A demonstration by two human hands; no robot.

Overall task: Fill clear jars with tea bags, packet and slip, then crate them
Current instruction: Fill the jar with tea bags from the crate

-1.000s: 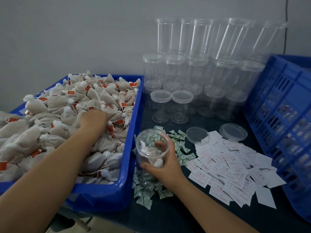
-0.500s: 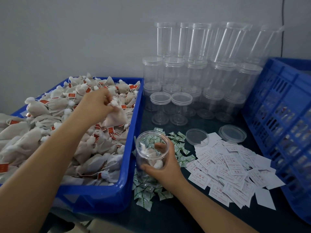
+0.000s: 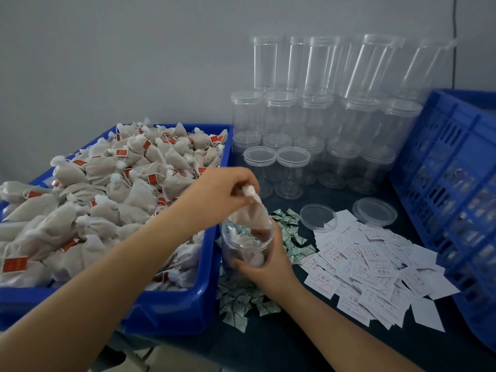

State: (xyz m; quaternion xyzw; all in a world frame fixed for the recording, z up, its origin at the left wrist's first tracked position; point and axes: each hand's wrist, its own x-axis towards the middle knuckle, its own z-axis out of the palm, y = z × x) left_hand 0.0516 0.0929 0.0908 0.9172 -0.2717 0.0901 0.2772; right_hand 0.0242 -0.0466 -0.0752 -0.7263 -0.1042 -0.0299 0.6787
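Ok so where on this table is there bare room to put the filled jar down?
Bare dark table shows near the front edge, between the green packets and the paper slips. A smaller patch lies between the two loose lids and the empty jars. Elsewhere slips, packets, blue tray and crate crowd it.

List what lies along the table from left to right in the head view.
Blue tray of tea bags → open jar held by the right hand → green packets → white slips → blue crate.
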